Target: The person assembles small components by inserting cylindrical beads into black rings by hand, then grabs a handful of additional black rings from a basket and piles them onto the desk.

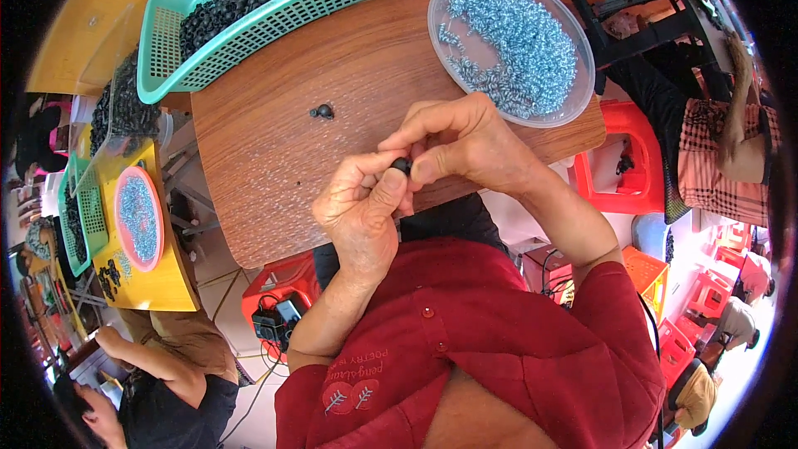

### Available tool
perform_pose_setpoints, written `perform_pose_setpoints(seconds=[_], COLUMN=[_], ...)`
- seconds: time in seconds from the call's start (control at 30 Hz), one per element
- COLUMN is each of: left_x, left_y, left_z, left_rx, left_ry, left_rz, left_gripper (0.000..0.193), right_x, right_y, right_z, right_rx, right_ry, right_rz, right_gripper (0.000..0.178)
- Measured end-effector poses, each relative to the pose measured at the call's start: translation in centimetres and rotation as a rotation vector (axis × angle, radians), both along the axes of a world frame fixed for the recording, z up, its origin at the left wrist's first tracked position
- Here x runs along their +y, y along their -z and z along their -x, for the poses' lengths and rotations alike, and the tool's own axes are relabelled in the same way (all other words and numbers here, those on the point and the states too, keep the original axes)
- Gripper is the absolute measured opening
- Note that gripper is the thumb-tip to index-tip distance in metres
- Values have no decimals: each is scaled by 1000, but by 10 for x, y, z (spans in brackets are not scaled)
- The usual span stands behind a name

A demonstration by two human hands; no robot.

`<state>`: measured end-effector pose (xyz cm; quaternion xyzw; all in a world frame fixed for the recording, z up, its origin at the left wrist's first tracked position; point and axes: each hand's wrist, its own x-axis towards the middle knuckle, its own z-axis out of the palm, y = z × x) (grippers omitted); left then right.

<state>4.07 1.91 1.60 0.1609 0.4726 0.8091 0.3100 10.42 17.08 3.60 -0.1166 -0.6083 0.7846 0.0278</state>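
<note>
A small black rounded part [401, 165] is pinched between my two hands over the table's near side. Its lower portion is hidden by my fingers. My left hand [359, 212] has thumb and fingers closed on it from the left. From the right, my right hand [465, 143] meets it with thumb and forefinger, also closed; whether a second tiny piece sits in that pinch is hidden. A little pair of black pieces [324, 111] lies on the brown wooden table [258, 175], beyond my left hand. Just past my right hand stands a clear round tub [442, 2] of small bluish springs [532, 50].
A teal plastic basket [283, 21] heaped with black parts stands at the far left. On a yellow table [170, 274] at left, a pink bowl [155, 256] holds more springs, with a co-worker [166, 382] seated there. Red stools [619, 162] stand right.
</note>
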Motion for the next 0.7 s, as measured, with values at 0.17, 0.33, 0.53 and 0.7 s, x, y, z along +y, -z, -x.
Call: perform_pose_setpoints(seconds=[0.17,0.33,0.53,0.7], left_x=[2,0,-4,-9], left_y=[0,5,1,8], left_z=[-6,1,20,18], left_rx=[73,-10,-191,-428], left_ry=[-70,-30,73,140], left_rz=[20,40,15,-29], left_gripper=[13,10,10,17], right_x=[-3,-7,-8,-11], right_y=[6,7,9,12], right_z=[2,3,6,-1], right_rx=[16,-23,142,152], right_ry=[8,22,2,-27], right_rz=[74,75,-149,-287], right_gripper=[30,31,34,35])
